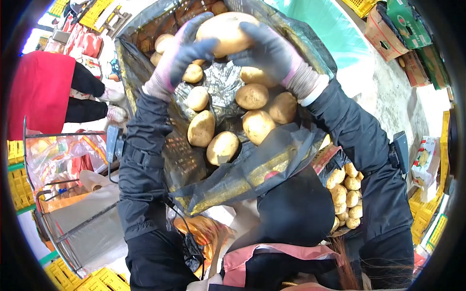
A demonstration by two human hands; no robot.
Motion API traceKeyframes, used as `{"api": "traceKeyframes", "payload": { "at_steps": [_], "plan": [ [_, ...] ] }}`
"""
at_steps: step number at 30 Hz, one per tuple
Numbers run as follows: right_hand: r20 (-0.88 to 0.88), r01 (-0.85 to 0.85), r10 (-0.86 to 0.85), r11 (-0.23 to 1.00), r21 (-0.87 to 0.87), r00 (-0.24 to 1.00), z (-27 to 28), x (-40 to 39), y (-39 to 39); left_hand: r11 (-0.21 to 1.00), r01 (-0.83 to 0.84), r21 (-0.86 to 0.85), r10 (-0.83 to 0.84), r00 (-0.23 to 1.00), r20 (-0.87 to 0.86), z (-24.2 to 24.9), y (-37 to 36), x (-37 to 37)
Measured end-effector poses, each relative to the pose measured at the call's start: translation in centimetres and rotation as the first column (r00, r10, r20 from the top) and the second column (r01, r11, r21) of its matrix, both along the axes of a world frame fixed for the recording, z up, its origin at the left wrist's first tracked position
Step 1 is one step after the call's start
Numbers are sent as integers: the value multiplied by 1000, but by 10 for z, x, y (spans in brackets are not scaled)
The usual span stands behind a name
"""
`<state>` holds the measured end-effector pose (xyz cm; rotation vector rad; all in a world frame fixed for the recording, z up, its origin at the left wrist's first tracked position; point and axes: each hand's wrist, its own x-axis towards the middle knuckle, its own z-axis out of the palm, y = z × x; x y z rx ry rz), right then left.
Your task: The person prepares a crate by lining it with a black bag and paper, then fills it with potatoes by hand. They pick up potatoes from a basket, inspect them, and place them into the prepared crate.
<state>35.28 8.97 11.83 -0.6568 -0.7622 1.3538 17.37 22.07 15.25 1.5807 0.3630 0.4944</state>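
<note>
Both of my gloved hands hold one large potato (224,33) over the far side of a crate lined with black plastic (247,177). My left hand (188,51) grips its left side, fingers curled around it. On the right side, my right hand (268,51) presses with its fingers and thumb. Below the hands, several loose potatoes (252,96) lie in the crate on crumpled shiny film (221,89). Some potatoes at the far left are partly hidden behind my left hand.
A box of smaller potatoes (347,194) stands by my right arm. To the left are a metal cart (73,228) and a person in a red garment (39,92). Cardboard boxes (388,34) stand at the upper right; yellow crates (104,280) sit at the lower left.
</note>
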Motion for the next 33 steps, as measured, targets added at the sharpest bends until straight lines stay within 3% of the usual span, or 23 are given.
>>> {"api": "traceKeyframes", "payload": {
  "at_steps": [1, 2, 3, 4, 5, 6, 7, 8, 10, 11, 12, 13, 14, 16, 17, 18, 20, 22, 24, 25, 28, 32, 33],
  "plan": [
    [-140, 74, -86, 993, -89, 986, 7, 2, -8, 993, -14, -120, 14, 1000, 5, -10, 18, 1],
    [-253, 116, -105, 993, 29, 962, 11, 4, -5, 971, -26, -238, 29, 1000, 9, -10, 24, 0],
    [-359, 104, -96, 995, 3, 928, 10, 17, -4, 975, -222, 6, 217, 946, -239, -14, 24, -2],
    [-458, 89, -88, 996, -19, 885, 9, 30, -5, 955, -41, 294, 212, 788, -578, -36, 49, -7],
    [-512, 92, -36, 992, 84, 858, 21, 32, -6, 884, 256, 391, 218, 513, -830, -37, 46, -6],
    [-562, 97, 21, 979, 180, 827, 31, 33, -8, 520, 459, 721, 441, 579, -686, -75, 53, -23],
    [-449, 282, -167, 938, 201, 877, 29, 43, -9, 798, 517, 309, 181, 283, -942, -37, 19, -22],
    [-640, 38, 106, 977, 208, 761, 37, 43, -17, 739, 580, 342, 230, 260, -938, -56, 17, -25],
    [-486, -25, 60, 997, 79, 872, 34, 31, -15, 632, 718, 290, 268, 149, -952, -86, -2, -17],
    [-489, -31, 68, 996, 85, 870, 28, 26, -13, 643, 673, 366, 353, 163, -921, -99, -11, -20],
    [-253, -65, 54, 997, -35, 966, 16, 19, -10, 639, 629, 444, 438, 177, -881, -108, -15, -20],
    [0, -59, 60, 986, -159, 998, 6, 14, -8, 622, 669, 407, 397, 178, -900, -103, -12, -12],
    [65, 32, -11, 944, -328, 998, 8, 7, -10, 683, 644, 346, 328, 154, -932, -101, -5, 0],
    [289, 190, -45, 847, -497, 956, 16, 3, -20, 763, 578, 289, -159, 600, -784, -104, 34, -7],
    [296, 190, -32, 832, -521, 955, 10, 5, -18, 934, 358, -3, -306, 792, -528, -85, 19, 1],
    [249, 124, 21, 824, -553, 968, 15, 5, -24, 907, 194, -373, -286, 935, -209, -56, -4, 6],
    [285, -88, 209, 919, -385, 936, -2, 11, -23, 817, 271, -508, -315, 949, 0, -27, -8, 10],
    [208, -100, 173, 942, -320, 963, -6, 11, -16, 963, 270, -14, -270, 963, -26, -42, 3, 7],
    [-156, -220, 166, 868, -444, 974, 2, 5, -18, 963, 256, 78, -257, 966, -1, -46, 9, 7],
    [-205, -263, 189, 857, -443, 960, 1, 4, -20, 957, 240, 165, -247, 969, 27, -40, 7, 7],
    [-17, -108, 109, 929, -355, 994, -9, 0, -15, 910, 312, 274, -292, 950, -113, -23, 9, 9],
    [68, -99, 132, 928, -360, 989, -3, -5, -21, 951, 309, -24, -310, 945, -102, -12, 2, 9],
    [54, -130, 161, 920, -370, 986, -6, -5, -20, 945, 326, 20, -322, 940, -109, -8, 2, 5]
  ]
}}
